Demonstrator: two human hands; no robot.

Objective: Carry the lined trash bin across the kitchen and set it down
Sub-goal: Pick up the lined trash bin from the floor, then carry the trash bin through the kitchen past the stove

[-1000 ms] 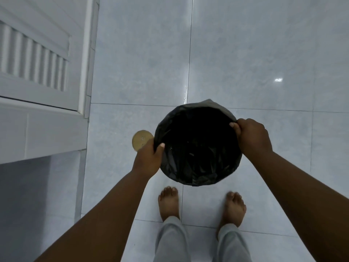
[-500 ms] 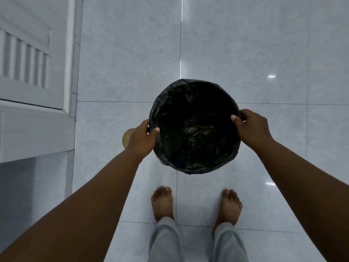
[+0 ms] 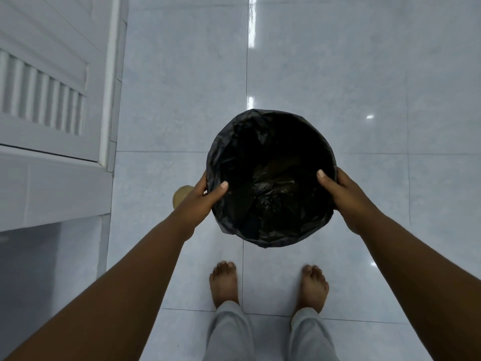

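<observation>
I look straight down into a round trash bin (image 3: 270, 142) lined with a crumpled black plastic bag, held in front of me over the floor. My left hand (image 3: 200, 199) grips its left rim, thumb hooked inside the liner. My right hand (image 3: 343, 194) grips the right rim the same way. The bin's mouth faces up and its outer wall is hidden below the bag. Whether its base touches the floor cannot be seen.
Glossy pale grey floor tiles (image 3: 338, 74) spread ahead and to the right. A white louvered cabinet door (image 3: 52, 100) and its ledge stand at the left. A small round tan object (image 3: 182, 195) lies on the floor behind my left hand. My bare feet (image 3: 223, 282) are below the bin.
The bin has moved forward, away from my feet, and levelled so its mouth faces me fully. Both hands have slid toward the near side of the rim, still holding it.
</observation>
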